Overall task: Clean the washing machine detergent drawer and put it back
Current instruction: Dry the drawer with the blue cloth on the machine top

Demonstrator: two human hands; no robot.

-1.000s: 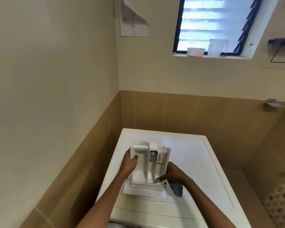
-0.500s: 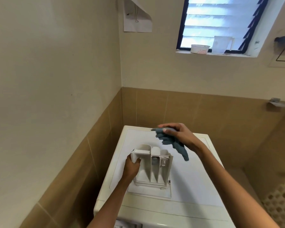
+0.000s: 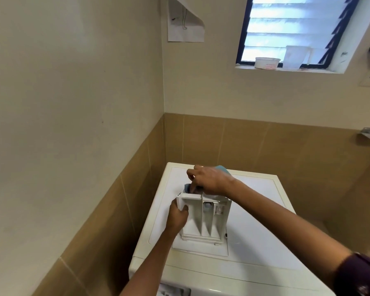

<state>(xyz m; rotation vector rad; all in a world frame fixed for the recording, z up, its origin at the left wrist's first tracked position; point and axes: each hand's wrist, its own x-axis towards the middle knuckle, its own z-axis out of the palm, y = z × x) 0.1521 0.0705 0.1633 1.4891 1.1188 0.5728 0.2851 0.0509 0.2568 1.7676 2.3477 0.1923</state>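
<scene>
Two hands meet the drawer (image 3: 203, 220): left hand (image 3: 176, 216) gripping, right hand (image 3: 209, 180) holding cloth (image 3: 222, 168).

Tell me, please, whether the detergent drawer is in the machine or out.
Out: the detergent drawer rests on the washing machine top, held by the left hand.

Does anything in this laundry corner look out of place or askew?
The paper on the wall has come loose at the top and curls down. The drawer stands on top of the washer, out for cleaning.
</scene>
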